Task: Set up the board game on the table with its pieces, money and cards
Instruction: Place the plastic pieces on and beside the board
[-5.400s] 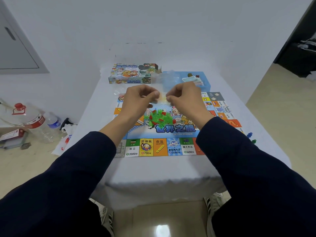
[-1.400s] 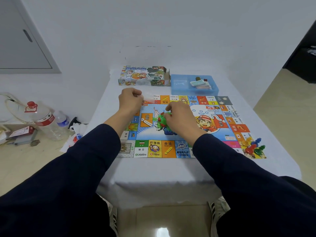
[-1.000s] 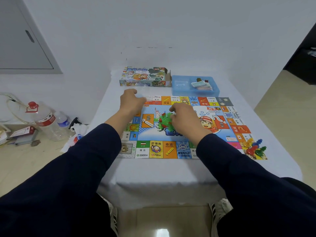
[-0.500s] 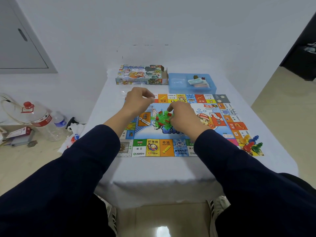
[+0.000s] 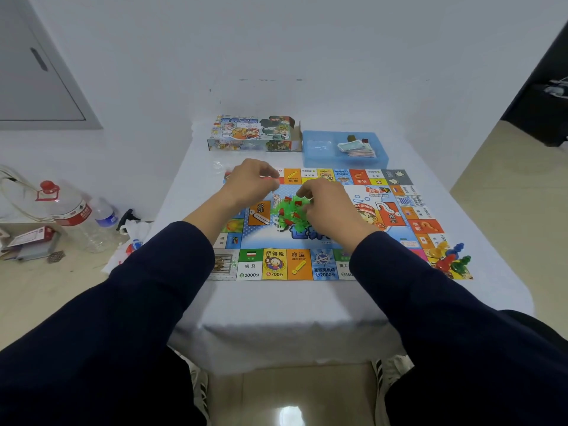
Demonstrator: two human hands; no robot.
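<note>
A single wide-angle head view looks forward and steeply down over both sleeves onto the counter (image 5: 276,302), close in. The game board (image 5: 307,259) fills the frame's centre, the wall the upper half, the floor both lower sides; straight edges bow outward.

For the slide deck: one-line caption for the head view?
Both hands sort green and red pieces at the board's centre.

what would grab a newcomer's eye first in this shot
The colourful game board spread over the white table, with a heap of green and red houses at its centre between the left hand and right hand. Next, the coloured pawns on its near right corner.
</note>
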